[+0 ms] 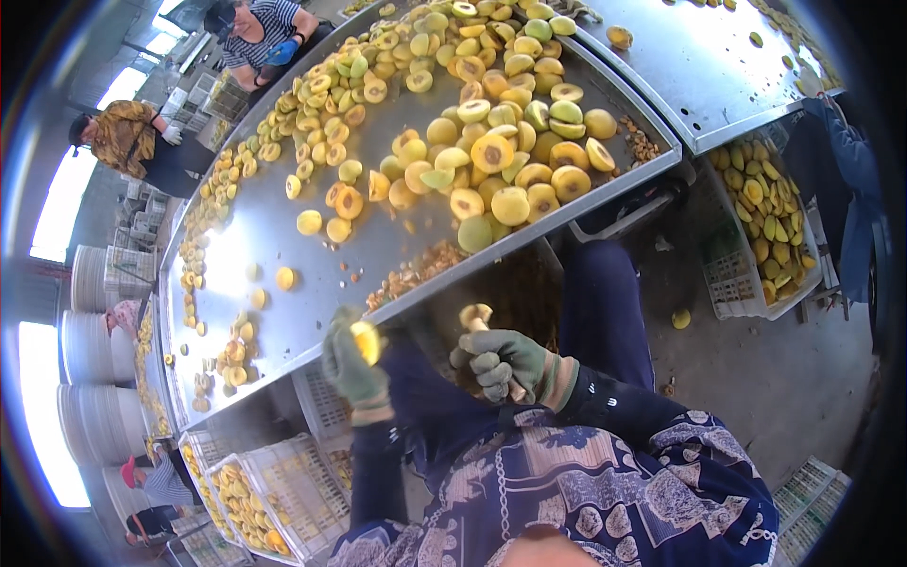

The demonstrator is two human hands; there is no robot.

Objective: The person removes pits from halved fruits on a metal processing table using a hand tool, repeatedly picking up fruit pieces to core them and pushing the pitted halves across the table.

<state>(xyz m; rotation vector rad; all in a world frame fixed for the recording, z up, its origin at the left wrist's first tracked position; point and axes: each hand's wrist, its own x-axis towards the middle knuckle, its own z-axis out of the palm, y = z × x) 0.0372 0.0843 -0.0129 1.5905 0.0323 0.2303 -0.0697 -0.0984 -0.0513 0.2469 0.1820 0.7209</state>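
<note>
My left hand [353, 365], in a grey-green knit glove, is raised just off the near edge of a metal table [319, 266]; it is blurred and has a yellow fruit half [367, 343] at its fingers. My right hand [499, 365], gloved alike, is closed round the handle of a small tool [476, 317] with a rounded, yellowish head. The tool's exact kind cannot be told. Halved yellow fruits [492, 154], some with brown centres, lie heaped on the table beyond both hands. Brown pits or pit pieces [418, 273] are piled along its near rim.
White plastic crates of fruit halves stand at the lower left [244, 507] and right [762, 220]. A second metal table [638, 67] adjoins at the upper right. Several people are around the tables, one in a striped top [266, 35]. A single fruit [681, 319] lies on the floor.
</note>
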